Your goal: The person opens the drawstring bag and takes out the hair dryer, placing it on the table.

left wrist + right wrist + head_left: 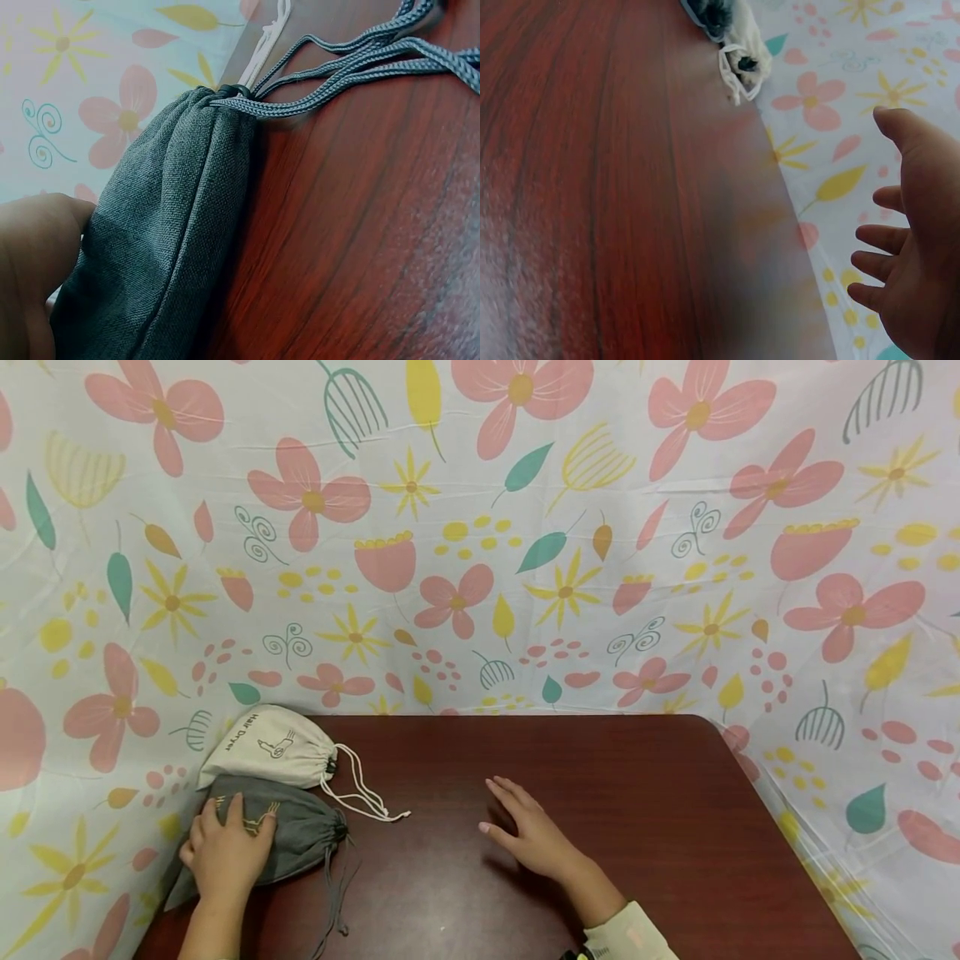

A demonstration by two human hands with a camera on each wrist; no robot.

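A dark grey drawstring bag lies at the left end of the table, its cord trailing toward the near edge. My left hand rests on top of this bag with fingers and thumb spread over the cloth. In the left wrist view the thumb lies against the grey bag. Just behind it lies a cream drawstring bag printed "Hair Dryer", its white cord stretched to the right. My right hand hovers over the middle of the table, fingers extended, holding nothing.
The dark red wood-grain table has a rounded far right corner. A floral cloth hangs behind the table and along both sides. White cord and grey cord lie loose on the tabletop.
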